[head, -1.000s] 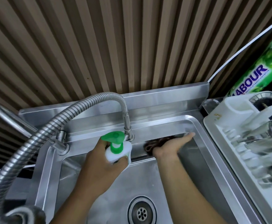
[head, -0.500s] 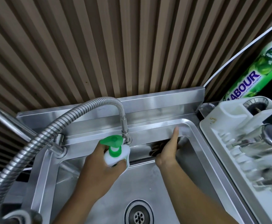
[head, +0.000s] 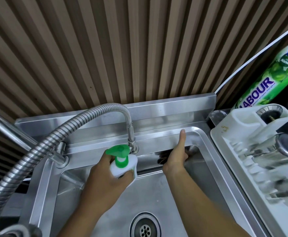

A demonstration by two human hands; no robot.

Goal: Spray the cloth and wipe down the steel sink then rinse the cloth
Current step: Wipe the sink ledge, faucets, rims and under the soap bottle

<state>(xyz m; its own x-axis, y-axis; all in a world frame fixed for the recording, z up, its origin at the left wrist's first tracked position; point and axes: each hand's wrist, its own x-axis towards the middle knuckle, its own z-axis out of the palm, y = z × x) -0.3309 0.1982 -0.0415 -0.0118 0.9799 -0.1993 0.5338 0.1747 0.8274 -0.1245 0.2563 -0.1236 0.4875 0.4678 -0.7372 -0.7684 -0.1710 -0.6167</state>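
Note:
The steel sink (head: 206, 149) fills the lower middle of the head view. My left hand (head: 104, 178) grips a white spray bottle (head: 122, 164) with a green trigger head, held over the basin just below the faucet outlet. My right hand (head: 175, 159) holds a dark cloth (head: 163, 157) against the inside of the sink's back wall, near the right corner. Its thumb points up and lies on the back rim. Most of the cloth is hidden behind that hand.
A flexible steel faucet hose (head: 95, 112) arches from the left over the back ledge. The drain (head: 145, 228) sits at the basin's front. A white dish rack (head: 239, 161) with metal items borders the sink's right side, and a green detergent bottle (head: 263, 79) stands behind it.
My right hand has turned from lying flat along the back wall to thumb-up on the rim and shifted slightly right with the cloth. The left hand and spray bottle have stayed nearly still.

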